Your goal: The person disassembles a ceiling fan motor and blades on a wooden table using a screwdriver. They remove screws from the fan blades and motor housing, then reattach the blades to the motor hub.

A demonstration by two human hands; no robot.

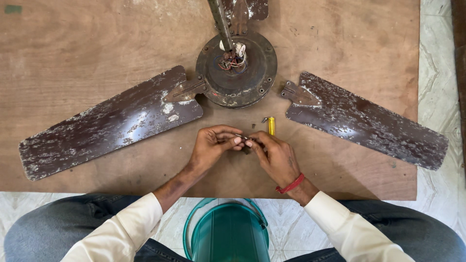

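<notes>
Small dark screw (244, 139), thin; pinched between both hands' fingers (236, 140).

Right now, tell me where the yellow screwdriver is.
In the head view, the yellow screwdriver lies on the wooden board, just beyond the right hand, below the fan motor.

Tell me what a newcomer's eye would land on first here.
The rusty fan motor at top centre of the wooden board, with one worn blade attached on the left and another blade detached on the right. Below it, the left hand and right hand pinch a small metal part together.
</notes>
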